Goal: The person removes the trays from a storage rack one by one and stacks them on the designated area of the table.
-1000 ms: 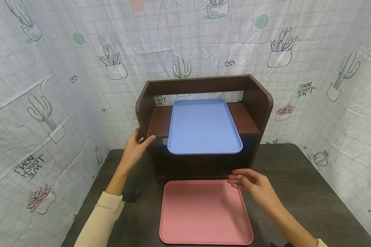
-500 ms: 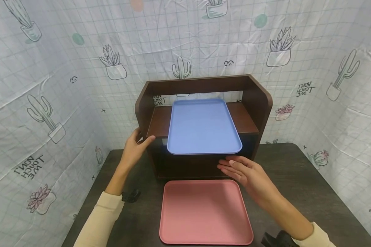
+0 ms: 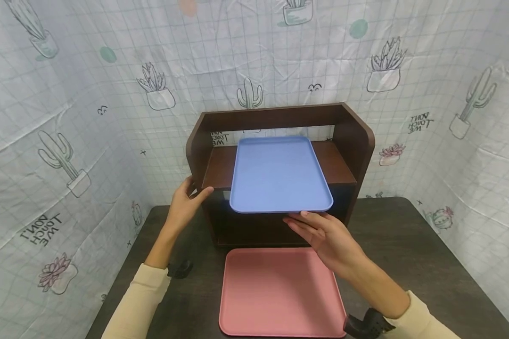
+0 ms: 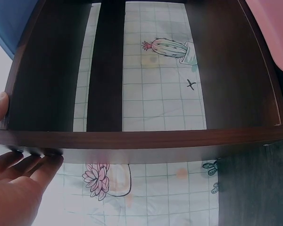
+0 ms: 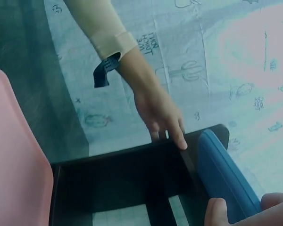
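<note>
A blue tray [image 3: 282,174] lies on the upper board of a dark brown two-tier shelf [image 3: 355,141], its front end jutting past the board. My right hand [image 3: 322,235] pinches the tray's front edge, thumb at the rim and fingers beneath; the right wrist view shows a thumb and finger either side of the blue tray [image 5: 226,176]. At the shelf's left side, my left hand [image 3: 184,202] grips the side panel, thumb on the inner front and fingers outside. The left wrist view shows these fingers [image 4: 45,172] along the panel [image 4: 141,140].
A pink tray [image 3: 282,292] lies flat on the dark table [image 3: 390,245] just in front of the shelf. Cloth [image 3: 280,61] printed with cacti hangs behind and at both sides. A black device [image 3: 366,324] sits at the right wrist.
My right hand has moved up and left from above the pink tray to the blue tray's front edge and taken hold of it. The left hand and both trays have stayed put.
</note>
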Demonstrator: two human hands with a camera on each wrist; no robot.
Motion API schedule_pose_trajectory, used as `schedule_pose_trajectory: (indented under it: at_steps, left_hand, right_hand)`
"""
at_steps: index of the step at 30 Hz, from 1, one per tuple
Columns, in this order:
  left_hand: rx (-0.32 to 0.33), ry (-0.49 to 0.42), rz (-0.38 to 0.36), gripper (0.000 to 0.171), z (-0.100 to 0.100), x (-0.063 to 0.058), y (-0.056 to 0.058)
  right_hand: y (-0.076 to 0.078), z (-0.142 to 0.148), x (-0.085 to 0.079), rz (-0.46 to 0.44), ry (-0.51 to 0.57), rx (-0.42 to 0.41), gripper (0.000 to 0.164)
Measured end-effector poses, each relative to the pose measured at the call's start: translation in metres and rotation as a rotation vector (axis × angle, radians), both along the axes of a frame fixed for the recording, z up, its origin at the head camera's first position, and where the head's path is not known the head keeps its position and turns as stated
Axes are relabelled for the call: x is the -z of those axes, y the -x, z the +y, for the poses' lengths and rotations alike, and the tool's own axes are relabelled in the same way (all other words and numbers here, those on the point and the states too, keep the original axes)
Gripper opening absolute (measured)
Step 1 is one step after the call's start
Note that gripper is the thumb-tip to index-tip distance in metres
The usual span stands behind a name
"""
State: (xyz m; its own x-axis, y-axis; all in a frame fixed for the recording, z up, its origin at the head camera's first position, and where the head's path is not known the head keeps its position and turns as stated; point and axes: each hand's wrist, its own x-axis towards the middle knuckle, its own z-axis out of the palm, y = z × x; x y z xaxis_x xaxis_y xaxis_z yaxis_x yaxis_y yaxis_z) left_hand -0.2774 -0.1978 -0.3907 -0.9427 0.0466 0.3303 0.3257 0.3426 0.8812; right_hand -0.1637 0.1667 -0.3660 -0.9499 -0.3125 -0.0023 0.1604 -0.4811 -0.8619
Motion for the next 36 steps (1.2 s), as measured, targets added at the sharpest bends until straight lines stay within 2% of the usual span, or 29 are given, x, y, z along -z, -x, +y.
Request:
schedule_pose_trajectory:
  at_steps: [6,14,24,31,36]
  left_hand:
    - [-0.007,0.002,-0.003,0.077,-0.001,0.000,-0.001]
    - [-0.013,0.007,-0.003,0.080,-0.001,0.000,0.000]
    - [-0.005,0.000,0.003,0.078,0.001,-0.001,-0.001]
    - [-0.005,-0.007,-0.015,0.078,0.001,-0.001,-0.001]
    - [-0.007,-0.001,-0.016,0.077,0.001,-0.001,-0.002]
  right_hand:
    - [0.003,-0.011,-0.002,-0.024,0.083,0.049,0.031]
    - [0.005,-0.024,-0.006,-0.065,0.128,0.069,0.049]
    - [0.007,-0.041,-0.010,-0.102,0.192,0.170,0.055]
    - [0.006,-0.048,-0.012,-0.129,0.218,0.246,0.040]
    - [0.005,-0.048,-0.011,-0.131,0.188,0.302,0.031]
